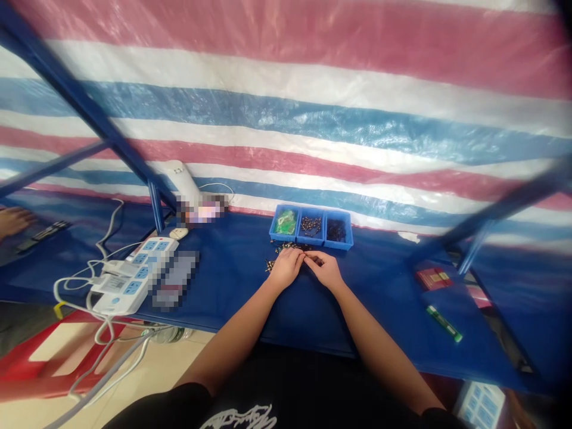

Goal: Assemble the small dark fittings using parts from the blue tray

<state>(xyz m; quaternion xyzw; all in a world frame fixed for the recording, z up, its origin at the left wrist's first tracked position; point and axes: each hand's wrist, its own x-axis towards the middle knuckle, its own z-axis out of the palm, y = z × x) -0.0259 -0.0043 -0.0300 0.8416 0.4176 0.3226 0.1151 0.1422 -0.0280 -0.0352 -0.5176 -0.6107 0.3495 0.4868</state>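
Note:
My left hand (286,268) and my right hand (325,269) meet at the fingertips low over the blue tabletop. Both are closed, with the fingers pinched together; whatever lies between them is too small and hidden to name. Just beyond them stands a blue bin with three compartments (311,242). Its left compartment holds green pieces (286,222), the middle one small brass-and-dark parts (311,225), and the right one black parts (336,230). More small metallic parts (270,265) lie loose on the table around my left hand, partly covered by it.
A white power strip (138,274) with tangled cables and a blurred-out flat object (175,279) lie to the left. A red box (433,277) and a green packet (444,323) are at right. Blue frame bars slant down on both sides. Another person's hand (15,221) shows far left.

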